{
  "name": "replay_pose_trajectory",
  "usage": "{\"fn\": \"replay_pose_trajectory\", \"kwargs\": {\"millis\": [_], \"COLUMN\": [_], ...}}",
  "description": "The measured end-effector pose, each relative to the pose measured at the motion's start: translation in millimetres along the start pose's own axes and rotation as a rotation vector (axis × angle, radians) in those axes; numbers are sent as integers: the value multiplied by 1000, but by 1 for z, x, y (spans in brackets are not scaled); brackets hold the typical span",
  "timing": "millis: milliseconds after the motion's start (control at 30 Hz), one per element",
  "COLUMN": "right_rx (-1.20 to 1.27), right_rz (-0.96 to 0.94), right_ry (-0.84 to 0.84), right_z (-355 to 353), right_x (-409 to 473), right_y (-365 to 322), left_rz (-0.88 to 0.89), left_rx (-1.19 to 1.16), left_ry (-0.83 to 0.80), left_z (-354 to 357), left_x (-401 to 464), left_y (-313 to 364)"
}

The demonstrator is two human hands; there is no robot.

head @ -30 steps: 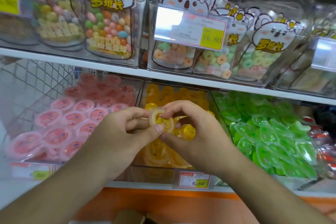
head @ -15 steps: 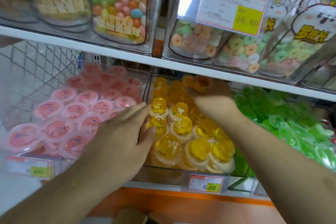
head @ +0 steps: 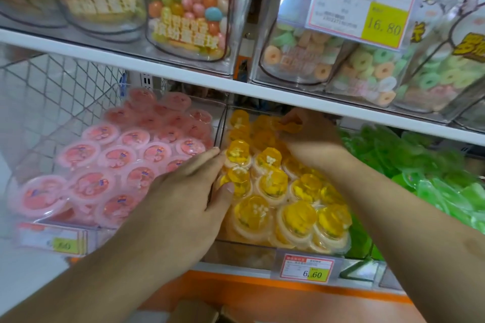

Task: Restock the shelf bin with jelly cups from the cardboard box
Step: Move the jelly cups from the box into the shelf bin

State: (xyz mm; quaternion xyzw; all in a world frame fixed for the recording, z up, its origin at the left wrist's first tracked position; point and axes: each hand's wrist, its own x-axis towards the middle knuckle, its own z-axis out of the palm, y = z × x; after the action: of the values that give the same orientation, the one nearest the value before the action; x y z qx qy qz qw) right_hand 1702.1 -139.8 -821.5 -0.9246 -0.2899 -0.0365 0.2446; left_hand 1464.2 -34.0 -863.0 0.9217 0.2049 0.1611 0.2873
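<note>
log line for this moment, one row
step: placing cup | right hand: holds yellow jelly cup at back of yellow bin | left hand: fingers straight, touching front cups

Both hands (head: 183, 199) reach forward, perhaps flat.

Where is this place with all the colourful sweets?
Most likely a shop's sweets aisle. White shelves hold clear bins of yellow jelly cups, pink ones and green ones, with price tags reading 6.60 and 16.80 clipped on front.
</note>
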Motion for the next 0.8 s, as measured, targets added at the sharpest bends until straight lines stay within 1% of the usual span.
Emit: {"fn": "replay_pose_trajectory", "kwargs": {"millis": [167,333,467,533,600,667,733,800], "right_rx": [28,-37,-5,59,145,196,290,387], "right_rz": [16,-68,-31,-25,-76,-174,-276,-313], "right_ry": [-5,-27,-52,-32,-2,29,62,66], "right_z": [-3,-12,-22,-31,-39,-43,-45,-43], "right_x": [-6,-20,-45,-65,-90,-120,-152,-186], "right_y": [-3,-9,0,5,8,10,14,20], "left_rz": [8,16,47,82,136,162,168,188], "left_rx": [5,-6,-49,-68,-62,-72,-105,-137], "left_ry": [2,-8,35,55,62,52,26,-18], "left_z": [2,1,-3,-8,-13,-18,-19,-11], "left_x": [1,1,-4,-11,-23,-38,-54,-72], "left_y": [-3,-4,1,6,15,26,36,40]}}
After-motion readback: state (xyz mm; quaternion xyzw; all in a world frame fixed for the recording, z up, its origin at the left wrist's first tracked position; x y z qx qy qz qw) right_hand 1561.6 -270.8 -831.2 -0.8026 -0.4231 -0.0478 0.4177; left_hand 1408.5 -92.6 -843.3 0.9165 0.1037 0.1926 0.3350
